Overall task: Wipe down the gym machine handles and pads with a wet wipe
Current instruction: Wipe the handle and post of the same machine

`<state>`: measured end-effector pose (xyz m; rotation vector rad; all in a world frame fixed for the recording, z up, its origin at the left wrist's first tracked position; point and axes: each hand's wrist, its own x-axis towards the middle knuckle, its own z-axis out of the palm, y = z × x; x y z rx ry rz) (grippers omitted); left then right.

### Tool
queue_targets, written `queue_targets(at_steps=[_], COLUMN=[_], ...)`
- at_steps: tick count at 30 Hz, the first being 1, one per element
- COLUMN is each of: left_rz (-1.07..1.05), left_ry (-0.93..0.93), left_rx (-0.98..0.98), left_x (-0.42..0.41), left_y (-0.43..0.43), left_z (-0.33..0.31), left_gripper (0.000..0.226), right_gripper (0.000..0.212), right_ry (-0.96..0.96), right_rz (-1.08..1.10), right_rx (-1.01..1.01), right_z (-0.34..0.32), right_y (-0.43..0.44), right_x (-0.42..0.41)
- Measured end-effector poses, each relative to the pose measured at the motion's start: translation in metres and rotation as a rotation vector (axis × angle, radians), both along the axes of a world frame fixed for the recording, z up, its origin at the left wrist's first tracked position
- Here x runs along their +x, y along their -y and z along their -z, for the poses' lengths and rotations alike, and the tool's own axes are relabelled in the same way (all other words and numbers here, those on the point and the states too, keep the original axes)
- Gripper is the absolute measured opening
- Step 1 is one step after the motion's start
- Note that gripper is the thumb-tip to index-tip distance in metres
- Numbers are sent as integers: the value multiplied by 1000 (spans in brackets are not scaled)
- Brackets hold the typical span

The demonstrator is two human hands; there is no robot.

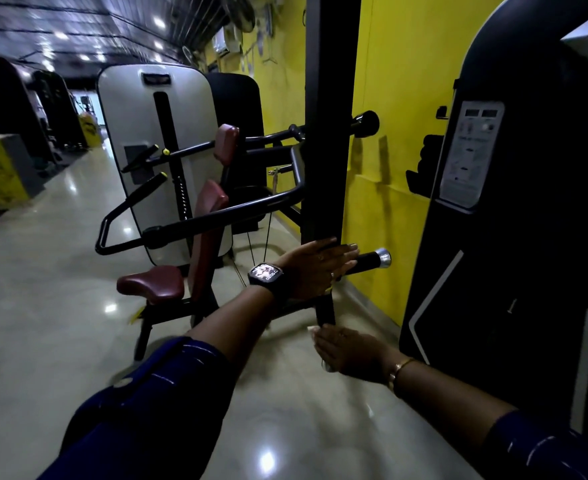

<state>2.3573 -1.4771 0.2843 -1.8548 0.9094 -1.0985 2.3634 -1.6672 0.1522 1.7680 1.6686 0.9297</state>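
The left hand (315,268) is laid flat over the inner end of a short black handle (367,262), with the fingers straight and nothing clasped. It seems to be placed there to steady the bar while the cleaning is done lower down. A watch (265,273) is worn on that wrist.

The right hand (346,351) is held palm down just below a short downward grip (325,311) on the same machine. Pale scraps are seen at its fingertips and under its palm, and these are taken to be the wet wipe (326,366). Whether the wipe is pinched or only pressed flat cannot be told, since the thumb is hidden. The wipe appears to be brought to the lower grip, so that grip is judged to be the part in hand.

Further out, the handle is capped by a chrome end (382,258) and carried on a black upright post (330,133) beside a yellow wall (406,98). The maroon seat pad (150,284) of the next machine is well apart and is judged not yet reached.
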Motion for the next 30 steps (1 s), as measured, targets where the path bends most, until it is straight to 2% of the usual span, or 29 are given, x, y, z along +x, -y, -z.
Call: queue_targets(at_steps=[2, 4, 6, 7, 9, 12, 14, 15, 17, 19, 21, 25, 27, 30], left_rz=[2, 29, 55, 67, 81, 76, 77, 81, 93, 94, 77, 88, 107, 119], left_ry=[19, 10, 0, -2, -14, -36, -26, -22, -30, -41, -49, -53, -53, -63], left_rx=[14, 6, -5, -8, -22, -34, -25, -25, -41, -49, -40, -37, -56, -99], left_x=[3, 7, 9, 10, 12, 12, 11, 11, 12, 13, 12, 11, 12, 12], left_y=[-2, -3, -4, -4, -5, -5, -4, -5, -4, -4, -4, -4, -4, -5], left_z=[2, 2, 3, 4, 6, 7, 7, 7, 7, 8, 7, 6, 6, 9], left_gripper=[46, 45, 46, 46, 48, 49, 46, 45, 42, 41, 43, 44, 46, 45], right_gripper=[29, 38, 46, 47, 43, 25, 23, 23, 21, 34, 35, 33, 22, 30], right_ry=[43, 41, -58, -110, -80, 48, 74, 66, 41, -18, -63, 100, 91, 43], right_rz=[9, -37, -79, -96, -70, -17, 20, 13, -42, -80, -56, 22, 15, -18], right_rx=[-45, 81, 263, 329, 358, 144, -28, -37, 91, 334, 395, 190, 38, -9], right_z=[-3, -21, -47, -54, -51, -18, -7, -7, -24, -47, -61, -17, 8, 7], right_y=[-1, -4, -8, -9, -8, -3, -4, -6, -12, -15, -14, -5, 0, 1], right_x=[-2, 1, -2, -2, -1, -2, -4, -4, -4, -1, -1, 0, -7, -11])
